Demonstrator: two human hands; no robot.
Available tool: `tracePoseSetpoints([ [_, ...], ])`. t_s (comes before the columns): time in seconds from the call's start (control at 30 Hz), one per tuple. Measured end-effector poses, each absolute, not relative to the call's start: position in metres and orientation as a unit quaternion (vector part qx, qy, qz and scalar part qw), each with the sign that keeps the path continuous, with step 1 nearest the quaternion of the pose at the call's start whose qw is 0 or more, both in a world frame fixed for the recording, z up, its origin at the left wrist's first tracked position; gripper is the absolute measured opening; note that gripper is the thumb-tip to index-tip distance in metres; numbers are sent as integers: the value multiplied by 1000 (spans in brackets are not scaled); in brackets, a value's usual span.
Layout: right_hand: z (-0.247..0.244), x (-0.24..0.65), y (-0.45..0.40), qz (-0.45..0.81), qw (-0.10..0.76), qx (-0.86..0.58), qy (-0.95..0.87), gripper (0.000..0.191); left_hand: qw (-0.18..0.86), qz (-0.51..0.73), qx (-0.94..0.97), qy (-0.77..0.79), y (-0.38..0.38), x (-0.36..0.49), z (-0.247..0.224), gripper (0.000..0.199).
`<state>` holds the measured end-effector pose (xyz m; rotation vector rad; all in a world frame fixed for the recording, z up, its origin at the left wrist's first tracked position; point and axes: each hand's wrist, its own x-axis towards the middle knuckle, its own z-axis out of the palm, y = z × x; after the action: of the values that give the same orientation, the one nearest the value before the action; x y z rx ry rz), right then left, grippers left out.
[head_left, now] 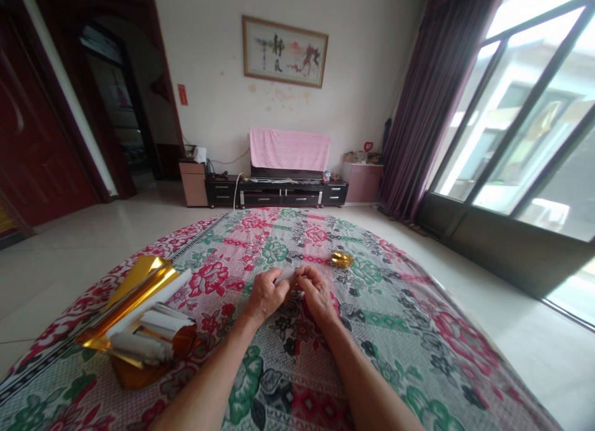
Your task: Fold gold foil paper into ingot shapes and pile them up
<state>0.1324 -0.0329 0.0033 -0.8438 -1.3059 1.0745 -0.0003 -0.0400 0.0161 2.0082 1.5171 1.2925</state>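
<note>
My left hand (pixel 266 294) and my right hand (pixel 317 291) meet over the middle of the flowered cloth. Between them is a small whitish piece of paper (pixel 286 275), pinched by the fingers of both hands. Fingers cover much of it, so its full shape is hidden. Beyond my right hand lies a small shiny gold foil piece (pixel 343 260). To the left, gold foil sheets (pixel 139 294) lie loosely curled, with several rolled or folded white-backed sheets (pixel 142 344) among them.
The patterned cloth (pixel 372 369) covers the rounded surface before me. Past its far edge stands a low black TV cabinet (pixel 297 198), with a pink cloth (pixel 289 149) draped above it. A purple curtain (pixel 418 102) and glass door panels (pixel 520 121) are on the right.
</note>
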Motion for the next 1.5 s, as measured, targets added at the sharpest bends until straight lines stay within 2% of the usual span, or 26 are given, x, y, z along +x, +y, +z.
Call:
tracePoseSetpoints([
  [0.3,5,129,-34,492,595,-348,-532,16,156,432,710,534,-38,-1,12,17],
  [0.5,1,127,-32,488,599,-359,-524,18,186,453,702,517,-39,0,13,10],
  [0.73,1,127,-32,474,622,-337,-525,20,250,495,682,477,-37,-1,8,43],
  [0.8,1,127,-31,473,630,-336,-517,22,258,496,680,474,-35,-1,6,46],
  [1.27,-2,128,-26,471,647,-332,-499,21,243,516,679,462,-38,0,8,49],
  [1.5,2,128,-29,444,651,-357,-502,23,263,504,681,462,-38,0,10,28],
])
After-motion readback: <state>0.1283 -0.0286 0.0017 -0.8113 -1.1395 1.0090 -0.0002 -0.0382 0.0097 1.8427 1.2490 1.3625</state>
